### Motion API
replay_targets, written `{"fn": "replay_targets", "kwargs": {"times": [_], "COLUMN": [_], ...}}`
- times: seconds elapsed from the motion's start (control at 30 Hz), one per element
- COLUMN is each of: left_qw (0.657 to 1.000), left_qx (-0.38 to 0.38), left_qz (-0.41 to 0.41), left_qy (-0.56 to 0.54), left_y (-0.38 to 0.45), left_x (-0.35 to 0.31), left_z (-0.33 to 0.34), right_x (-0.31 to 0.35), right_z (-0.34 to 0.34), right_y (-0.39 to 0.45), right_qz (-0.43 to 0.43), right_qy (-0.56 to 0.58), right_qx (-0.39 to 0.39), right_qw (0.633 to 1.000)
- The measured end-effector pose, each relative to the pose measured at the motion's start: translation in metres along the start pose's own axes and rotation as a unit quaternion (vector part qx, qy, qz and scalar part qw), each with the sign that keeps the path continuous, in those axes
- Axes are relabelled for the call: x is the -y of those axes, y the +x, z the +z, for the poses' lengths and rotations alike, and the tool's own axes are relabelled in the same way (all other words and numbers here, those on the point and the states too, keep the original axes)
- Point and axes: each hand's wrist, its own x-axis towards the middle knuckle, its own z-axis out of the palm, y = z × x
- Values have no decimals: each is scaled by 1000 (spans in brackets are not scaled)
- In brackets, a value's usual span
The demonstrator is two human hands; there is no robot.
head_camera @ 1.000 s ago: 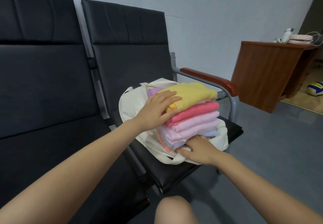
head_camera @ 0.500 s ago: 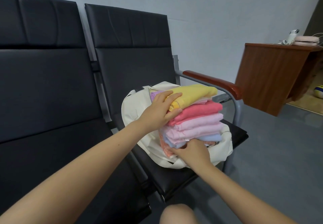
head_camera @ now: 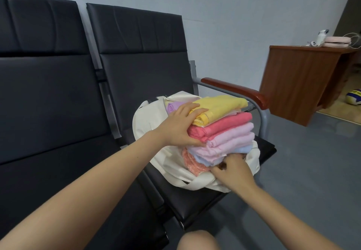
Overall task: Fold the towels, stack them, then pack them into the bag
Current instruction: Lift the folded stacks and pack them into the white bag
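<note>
Head view: I see cream bag (head_camera: 156,130) lying slumped on black chair seat (head_camera: 195,201), mouth open. Stack of folded towels (head_camera: 224,132) sits partly inside: yellow on top, coral, pinks, blue, orange lowest. Purple towel (head_camera: 172,108) just behind yellow. My left hand (head_camera: 179,126) clasps stack's near edge, fingers laid over yellow, thumb under coral. Right hand (head_camera: 232,171) at stack's base by bag rim, fingers curled; cannot tell what they pinch. Wooden desk (head_camera: 297,82) well apart on right.
</note>
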Motion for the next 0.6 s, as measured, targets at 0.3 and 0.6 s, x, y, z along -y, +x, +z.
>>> {"fn": "replay_targets", "kwargs": {"times": [0.3,0.6], "left_qw": [990,986], "left_qx": [79,29], "left_qz": [-43,-43], "left_qy": [-107,-159], "left_y": [2,19], "left_x": [0,-23], "left_z": [-18,-15], "right_x": [55,57], "right_z": [45,55], "right_y": [-16,-5], "right_qz": [-221,-108], "right_qy": [-132,-250], "right_qx": [182,60], "right_qw": [949,960]}}
